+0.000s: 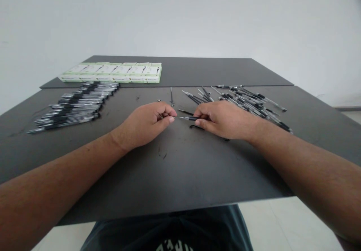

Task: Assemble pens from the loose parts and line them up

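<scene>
My right hand (218, 118) is closed around a pen (189, 118) with a black grip, its bare pointed end aimed left. Just across a small gap, my left hand (153, 123) pinches thumb and forefinger together on something tiny, too small to name. Under and beside my right hand lie a black pen cap (194, 126) and a thin dark refill (184, 112). Beyond the hands, a slim rod (171, 96) points away from me, with a small metal pen tip (159, 100) to its left. My right palm hides most of the pen's barrel.
A row of assembled-looking pens (79, 106) lies on the left. Loose pen barrels (248, 100) are heaped on the right, next to several dark refills (197, 97). White and green boxes (113, 72) stand at the back left of the grey table (169, 179).
</scene>
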### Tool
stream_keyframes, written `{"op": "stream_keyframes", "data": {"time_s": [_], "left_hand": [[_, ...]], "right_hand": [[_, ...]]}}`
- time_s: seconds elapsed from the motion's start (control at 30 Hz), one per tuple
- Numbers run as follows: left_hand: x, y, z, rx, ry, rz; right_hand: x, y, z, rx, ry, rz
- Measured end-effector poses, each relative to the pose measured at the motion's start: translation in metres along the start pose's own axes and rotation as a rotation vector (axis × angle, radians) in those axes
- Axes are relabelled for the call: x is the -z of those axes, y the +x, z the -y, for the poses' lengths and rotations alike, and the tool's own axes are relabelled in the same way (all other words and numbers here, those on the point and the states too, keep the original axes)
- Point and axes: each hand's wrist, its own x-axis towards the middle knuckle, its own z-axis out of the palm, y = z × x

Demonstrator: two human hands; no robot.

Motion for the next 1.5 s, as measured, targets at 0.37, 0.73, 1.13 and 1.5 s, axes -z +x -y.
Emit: {"op": "stream_keyframes", "data": {"time_s": [0.37,0.73,1.13,1.5], "left_hand": [[-0.003,-0.003,-0.005,-0.019,-0.025,0.041],[-0.008,-0.001,-0.014,-0.049,-0.005,0.076],[-0.009,-0.003,-0.016,-0.06,-0.06,0.022],[-0.005,-0.008,-0.017,-0.073,-0.109,0.038]], "right_hand": [[-0.001,0.0,0.006,0.039,-0.002,0.03],[-0.004,0.001,0.012,0.053,0.003,0.066],[-0.005,0.001,0.019,0.041,-0.01,0.09],[-0.006,-0.001,0.02,0.035,0.061,0.056]]}}
